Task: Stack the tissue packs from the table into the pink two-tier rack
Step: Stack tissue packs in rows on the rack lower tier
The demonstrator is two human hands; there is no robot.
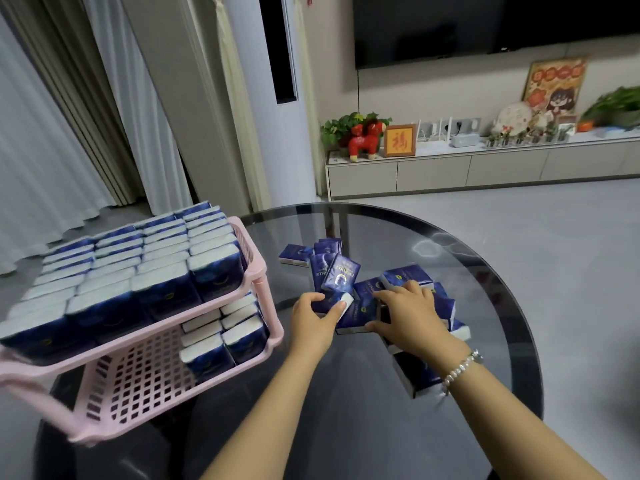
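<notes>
On the round glass table (450, 244), a loose heap of blue tissue packs (360, 289) is lying near the middle, some flat, some propped on edge, one single pack (295, 253) sitting slightly apart at the far left of the heap. At the table's left edge the pink two-tier rack (258, 271) is standing. Its upper tier (138, 271) is holding rows of packs set on end, filling it from front to back. Its lower tier (145, 375) is carrying a small block of packs (225, 334) at the right end, the perforated floor showing bare to the left of them.

Left hand (313, 323): reaching into the near left side of the heap, fingers and thumb curling round one pack (334, 303), whose white end is showing beside the thumb.

Right hand (408, 320): lying over the near right side of the heap, fingers bent and pinching at a pack (360, 313) with the thumb at its near edge; more packs are lying under the palm and the wrist. A bead bracelet (460, 370) is sitting on this wrist.

Beyond the table: a low cabinet (485, 168) along the wall is bearing a red toy horse (365, 140), a framed picture (399, 140) and potted plants (341, 128); a dark screen (485, 26) is hanging above; curtains (86, 116) are hanging at the left.
</notes>
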